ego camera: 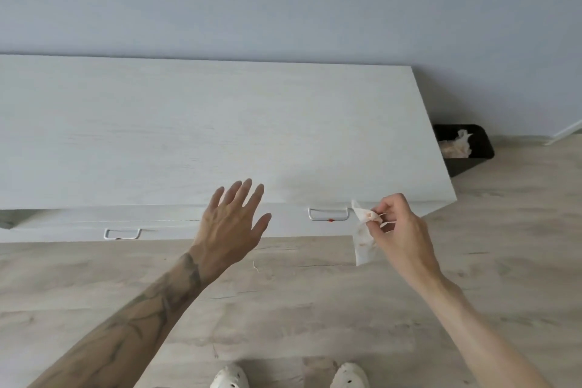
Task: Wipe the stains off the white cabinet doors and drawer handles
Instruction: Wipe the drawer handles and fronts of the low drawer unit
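The right hand (400, 230) pinches a stained white paper wipe (363, 231) in its fingers, just right of a white loop drawer handle (328, 214) carrying a red spot. The left hand (233, 224) hovers, fingers spread, holding nothing, over the front edge of the white wood-grain cabinet (189, 135).

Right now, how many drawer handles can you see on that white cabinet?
2. The plain handle sits left of the left hand; the red-spotted handle is beside the wipe. More may be hidden.
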Demonstrator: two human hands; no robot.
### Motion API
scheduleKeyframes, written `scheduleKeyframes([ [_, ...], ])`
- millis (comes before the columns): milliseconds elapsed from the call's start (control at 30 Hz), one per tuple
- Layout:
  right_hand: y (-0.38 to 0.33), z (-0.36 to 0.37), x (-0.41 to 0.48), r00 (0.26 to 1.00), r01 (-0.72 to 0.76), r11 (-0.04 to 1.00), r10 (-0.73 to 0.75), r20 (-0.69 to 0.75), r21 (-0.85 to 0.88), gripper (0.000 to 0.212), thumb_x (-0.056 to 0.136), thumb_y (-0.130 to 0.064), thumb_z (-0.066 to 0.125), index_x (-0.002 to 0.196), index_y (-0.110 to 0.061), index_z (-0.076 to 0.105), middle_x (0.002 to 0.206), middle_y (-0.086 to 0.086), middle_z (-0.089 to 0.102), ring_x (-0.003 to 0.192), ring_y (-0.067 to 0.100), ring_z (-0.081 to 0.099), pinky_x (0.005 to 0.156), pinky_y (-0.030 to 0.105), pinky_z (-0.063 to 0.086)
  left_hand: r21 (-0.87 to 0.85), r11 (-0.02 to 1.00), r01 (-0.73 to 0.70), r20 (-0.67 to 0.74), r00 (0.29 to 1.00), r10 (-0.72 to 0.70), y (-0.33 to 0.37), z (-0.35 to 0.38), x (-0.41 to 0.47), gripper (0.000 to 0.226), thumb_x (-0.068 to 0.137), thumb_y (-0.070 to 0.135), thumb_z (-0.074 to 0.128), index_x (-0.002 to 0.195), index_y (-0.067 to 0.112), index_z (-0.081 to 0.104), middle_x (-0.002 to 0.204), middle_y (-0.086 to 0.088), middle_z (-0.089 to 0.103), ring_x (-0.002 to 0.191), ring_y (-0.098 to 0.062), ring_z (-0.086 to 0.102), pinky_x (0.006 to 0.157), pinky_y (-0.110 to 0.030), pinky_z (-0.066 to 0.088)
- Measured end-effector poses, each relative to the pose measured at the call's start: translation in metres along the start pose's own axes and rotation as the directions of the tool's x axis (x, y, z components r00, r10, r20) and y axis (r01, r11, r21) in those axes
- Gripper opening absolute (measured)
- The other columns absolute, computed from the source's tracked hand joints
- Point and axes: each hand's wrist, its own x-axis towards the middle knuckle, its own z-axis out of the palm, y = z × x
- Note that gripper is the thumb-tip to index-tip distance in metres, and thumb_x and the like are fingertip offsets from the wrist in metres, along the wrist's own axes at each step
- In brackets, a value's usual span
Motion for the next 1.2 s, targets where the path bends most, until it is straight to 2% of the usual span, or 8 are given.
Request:
scheduleKeyframes([
  [200,0.069,0.063,0.014,0.972,0.171,0.981,-0.153,-0.178,0.091,0.027,0.091,0.005,0.072,0.088,-0.020,0.064,0.097,-0.016,0.072,0.086,0.009,0.070,0.076,0.012,0.051,0.043,0.996,-0.081,-0.294,0.952,0.090,0.008,0.083,0.039,0.063,0.110,0.052,0.032,0.160,0.016,0.041,0.166,-0.013,0.038,0.153,-0.032,0.037,0.126,-0.052,0.029],
  [333,0.097,0.094,0.020,0.911,0.351,0.924,-0.298,-0.283,0.155,0.021,0.094,0.010,0.068,0.095,-0.010,0.071,0.104,-0.003,0.071,0.100,0.016,0.072,0.088,0.018,0.056,0.039,0.997,-0.070,-0.441,0.894,0.080,0.010,0.119,0.056,0.061,0.112,0.050,0.031,0.161,0.015,0.039,0.166,-0.014,0.037,0.155,-0.032,0.034,0.127,-0.051,0.027],
  [533,0.140,0.129,0.031,0.797,0.517,0.844,-0.413,-0.440,0.145,0.020,0.095,0.013,0.068,0.102,-0.003,0.077,0.111,0.008,0.067,0.111,0.020,0.071,0.093,0.024,0.058,0.090,0.995,-0.052,-0.618,0.780,0.097,0.010,0.150,0.069,0.056,0.115,0.047,0.029,0.155,0.012,0.047,0.161,-0.013,0.046,0.150,-0.033,0.040,0.122,-0.051,0.030],
  [667,0.160,0.147,0.034,0.746,0.603,0.788,-0.500,-0.440,0.127,0.025,0.093,0.008,0.073,0.114,-0.005,0.076,0.122,0.008,0.065,0.119,0.023,0.070,0.099,0.029,0.058,0.104,0.994,-0.038,-0.687,0.720,0.099,0.010,0.159,0.074,0.055,0.115,0.047,0.029,0.153,0.012,0.049,0.158,-0.011,0.049,0.148,-0.032,0.043,0.118,-0.050,0.032],
  [800,0.174,0.161,0.043,0.663,0.639,0.764,-0.605,-0.440,-0.087,0.029,0.088,-0.006,0.085,0.116,-0.006,0.077,0.123,0.006,0.066,0.119,0.017,0.067,0.105,0.026,0.052,0.110,0.994,-0.027,-0.746,0.659,0.100,0.010,0.166,0.077,0.052,0.115,0.045,0.031,0.150,0.013,0.053,0.154,-0.009,0.054,0.145,-0.031,0.046,0.113,-0.049,0.034],
  [867,0.180,0.165,0.049,0.612,0.650,0.740,-0.645,-0.458,-0.172,0.025,0.088,-0.013,0.085,0.111,-0.009,0.079,0.119,0.007,0.068,0.113,0.019,0.067,0.103,0.026,0.051,0.110,0.994,-0.027,-0.764,0.637,0.102,0.011,0.168,0.078,0.051,0.115,0.044,0.032,0.149,0.013,0.054,0.152,-0.009,0.055,0.145,-0.031,0.047,0.112,-0.049,0.034],
  [967,0.189,0.167,0.059,0.531,0.667,0.700,-0.687,-0.496,-0.256,0.015,0.092,-0.017,0.083,0.107,-0.013,0.082,0.116,0.007,0.071,0.107,0.024,0.064,0.095,0.039,0.053,0.106,0.994,-0.019,-0.782,0.616,0.095,0.012,0.172,0.080,0.051,0.115,0.044,0.032,0.148,0.013,0.054,0.153,-0.010,0.054,0.146,-0.031,0.046,0.111,-0.050,0.033],
  [1200,0.187,0.179,0.077,0.440,0.748,0.612,-0.747,-0.498,-0.257,0.013,0.092,-0.015,0.084,0.104,-0.009,0.083,0.103,0.001,0.076,0.103,0.025,0.068,0.090,0.050,0.054,0.081,0.997,0.001,-0.832,0.551,0.067,0.013,0.182,0.087,0.050,0.114,0.045,0.034,0.148,0.015,0.054,0.155,-0.009,0.052,0.146,-0.032,0.044,0.107,-0.051,0.031],
])
